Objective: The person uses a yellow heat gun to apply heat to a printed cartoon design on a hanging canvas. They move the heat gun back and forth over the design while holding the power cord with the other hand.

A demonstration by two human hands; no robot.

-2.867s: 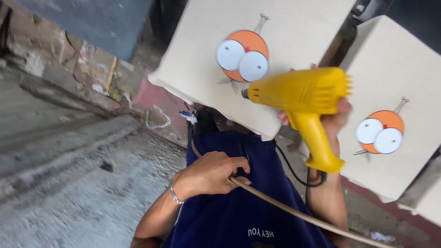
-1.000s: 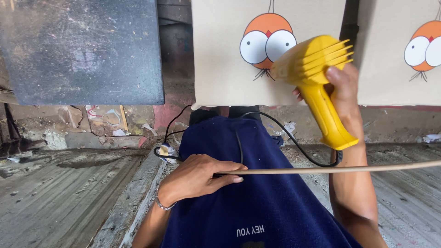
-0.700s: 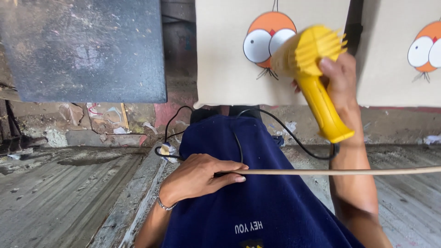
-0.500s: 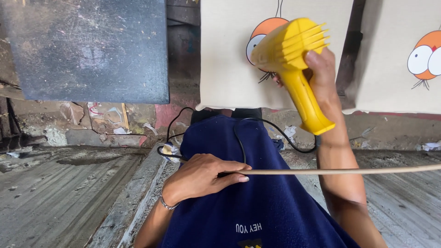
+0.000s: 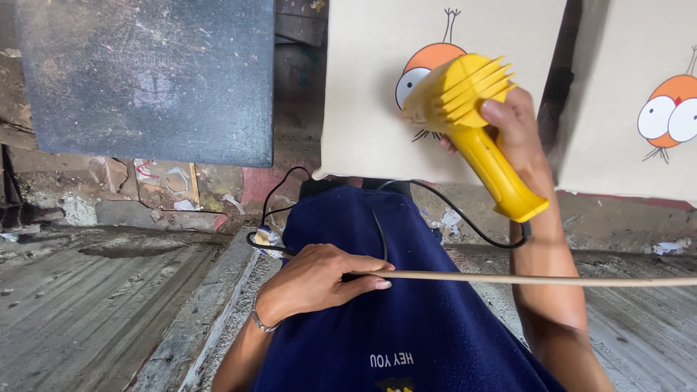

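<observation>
A dark worn board [image 5: 149, 80] hangs at the upper left; below it lie paper scraps [image 5: 170, 190] against the wall, further below is the grey plank floor [image 5: 87, 305]

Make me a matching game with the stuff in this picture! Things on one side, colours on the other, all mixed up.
Things:
1. heat gun
2. thin stick
3. apron
4. empty board

Colours:
A. dark blue
B. dark grey
C. yellow
D. pale tan

Pairs: 1-C, 2-D, 3-A, 4-B.

The right hand holds the heat gun up to a cloth with an orange bird print. The left hand holds the thin stick on the apron.
</observation>
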